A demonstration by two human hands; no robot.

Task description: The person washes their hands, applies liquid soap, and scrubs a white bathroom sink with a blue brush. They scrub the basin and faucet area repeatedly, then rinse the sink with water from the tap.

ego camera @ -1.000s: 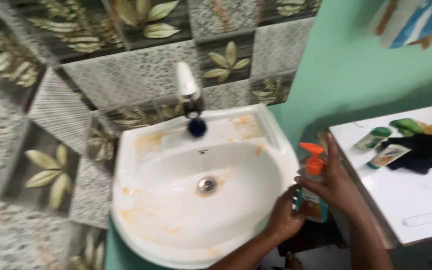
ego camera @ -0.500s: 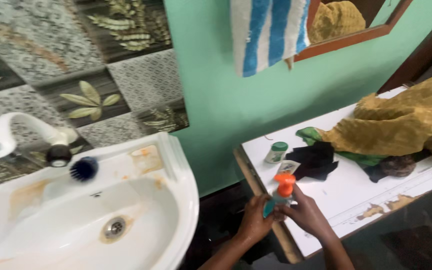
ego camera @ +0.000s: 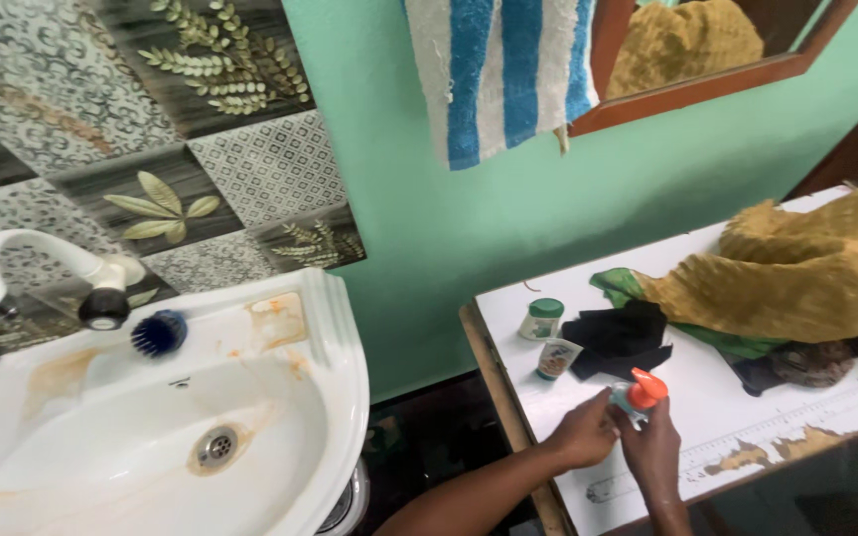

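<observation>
item: small pump bottle (ego camera: 636, 395), pale blue-green body with an orange pump head, standing on the white table (ego camera: 747, 407) near its front edge, close to the left corner.

hands: the left hand (ego camera: 581, 434) is wrapped around the bottle's left side; the right hand (ego camera: 653, 449) is closed on its lower body from the front. both hold the bottle, and most of the body is hidden behind the fingers.

handling, as judged: light, rigid plastic, likely smooth and slippery if wet; the body should dent a little under a hard squeeze. best taken around the body, low down, with the pump head left free; the nozzle and neck look like the weak part.

nearby: a green-lidded jar (ego camera: 542, 319), a small sachet (ego camera: 555, 358), a black cloth (ego camera: 620, 340) and a mustard-yellow cloth (ego camera: 806, 268) behind the bottle. off to the left, well apart: a stained white basin (ego camera: 280, 437), a white tap (ego camera: 22, 263), a blue brush (ego camera: 159, 333). above: a blue-striped towel (ego camera: 499, 69).
</observation>
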